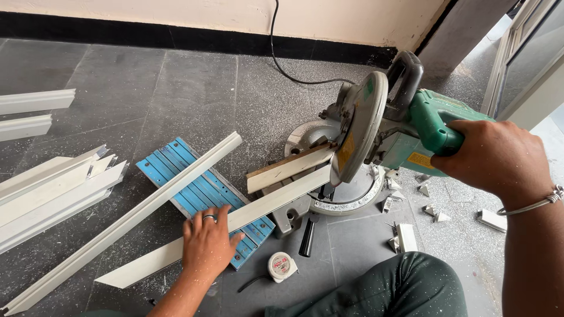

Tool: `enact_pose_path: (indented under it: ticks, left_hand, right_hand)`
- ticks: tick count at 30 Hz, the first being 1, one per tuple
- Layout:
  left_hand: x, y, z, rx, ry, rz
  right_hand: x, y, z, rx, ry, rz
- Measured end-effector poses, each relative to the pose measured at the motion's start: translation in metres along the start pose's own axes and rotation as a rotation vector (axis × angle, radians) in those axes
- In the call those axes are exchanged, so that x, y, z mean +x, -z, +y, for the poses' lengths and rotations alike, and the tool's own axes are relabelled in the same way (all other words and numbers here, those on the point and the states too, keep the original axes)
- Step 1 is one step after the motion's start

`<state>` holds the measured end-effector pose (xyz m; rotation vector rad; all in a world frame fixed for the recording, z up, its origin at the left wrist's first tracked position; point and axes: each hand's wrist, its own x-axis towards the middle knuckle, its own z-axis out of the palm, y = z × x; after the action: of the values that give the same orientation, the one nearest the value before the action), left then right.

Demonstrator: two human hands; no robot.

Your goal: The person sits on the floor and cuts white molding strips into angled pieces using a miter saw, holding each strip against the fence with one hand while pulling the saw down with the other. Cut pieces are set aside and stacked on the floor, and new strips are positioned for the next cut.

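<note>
The right hand [496, 155] is wrapped tightly around the green handle of a miter saw [376, 126], whose round blade guard tilts down over the saw's metal base at the centre-right of the scene. The left hand [205, 243], a ring on one finger, lies flat with fingers spread, pressing down on a long white profile strip [264, 205] without curling around it; the palm covers the strip near its middle. That strip runs diagonally from the near left, across a blue slatted board [194, 185] lying on the dark tiled floor [117, 94], and on to the saw base under the blade. A shorter off-white piece [288, 169] rests on the saw base just beyond it, its end against the blade guard. A second long white profile [129, 220] lies parallel on the left, crossing the far edge of the blue board. More white profiles are stacked [53, 191] at the left edge. A small tape measure [282, 267] sits on the floor near the left hand, beside the person's dark green trouser knee [399, 287]. Small white offcuts [405, 235] lie scattered to the right of the saw base, and a black cable [288, 64] trails along the far wall.
</note>
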<state>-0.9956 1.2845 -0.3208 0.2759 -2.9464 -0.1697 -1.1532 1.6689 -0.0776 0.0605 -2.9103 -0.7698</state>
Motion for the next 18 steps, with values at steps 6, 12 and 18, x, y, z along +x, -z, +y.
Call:
enact_pose_path:
  ticks: [6,12,18]
  left_hand:
    - [0.003,0.001,-0.018,0.107,-0.048,-0.150]
    - [0.022,-0.016,-0.002,0.002,-0.087,0.027]
    - [0.030,-0.053,0.052,-0.135,-0.174,-0.002]
  right_hand:
    - [0.002,-0.001,-0.001,-0.014,-0.015,-0.004]
    - [0.007,-0.002,-0.006,-0.014,-0.018,-0.015]
    - [0.005,0.006,-0.013,-0.019,-0.026,-0.018]
